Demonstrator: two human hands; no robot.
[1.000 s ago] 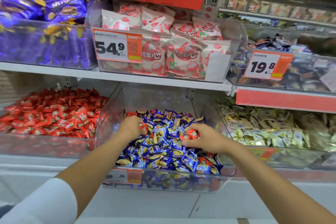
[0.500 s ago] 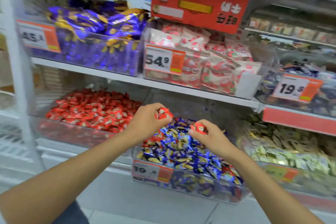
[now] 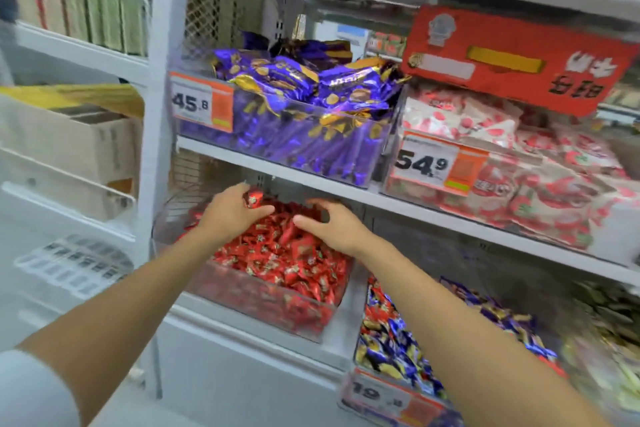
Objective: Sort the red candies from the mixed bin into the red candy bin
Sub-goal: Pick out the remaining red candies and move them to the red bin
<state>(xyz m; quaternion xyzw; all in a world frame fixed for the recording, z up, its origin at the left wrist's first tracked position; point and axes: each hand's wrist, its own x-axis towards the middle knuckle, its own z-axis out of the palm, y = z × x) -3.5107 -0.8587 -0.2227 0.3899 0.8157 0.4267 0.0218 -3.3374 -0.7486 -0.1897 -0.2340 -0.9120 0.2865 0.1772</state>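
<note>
Both hands over red candy bin (image 3: pixel 263 302). Left hand (image 3: pixel 232 215) pinching a red candy (image 3: pixel 254 199); right hand (image 3: pixel 332 225) grip spread, empty. Mixed bin (image 3: pixel 391 395) w/ reds left.

Bare forearms; white short sleeve (image 3: pixel 31 388) on left arm.
</note>
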